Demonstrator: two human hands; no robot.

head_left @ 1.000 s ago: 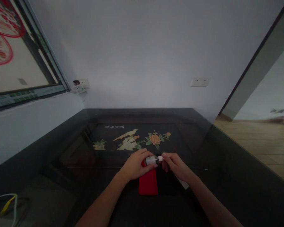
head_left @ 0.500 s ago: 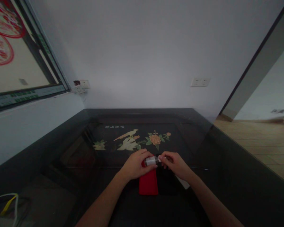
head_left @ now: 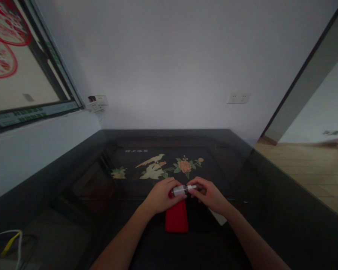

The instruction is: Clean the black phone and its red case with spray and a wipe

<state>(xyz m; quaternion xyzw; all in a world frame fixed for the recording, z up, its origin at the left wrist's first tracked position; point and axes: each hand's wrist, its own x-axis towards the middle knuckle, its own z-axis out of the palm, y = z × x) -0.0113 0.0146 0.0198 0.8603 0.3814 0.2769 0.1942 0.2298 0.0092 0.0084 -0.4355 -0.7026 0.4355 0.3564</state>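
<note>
My left hand is wrapped round a small clear bottle and holds it on its side above the table. My right hand pinches the white tip at the bottle's right end with thumb and fingertips. Below both hands a red pouch lies flat on the dark table, with a black piece beside it on the right. A pale corner of something sticks out under my right wrist.
The table has a dark glass top over a bird and flower inlay. Wall sockets sit on the back wall, with more at the left corner. A window frame fills the upper left. Yellow and white cables lie at the lower left.
My right hand has moved slightly left and closed in on the bottle's white tip. The left hand and the bottle have stayed nearly still.
</note>
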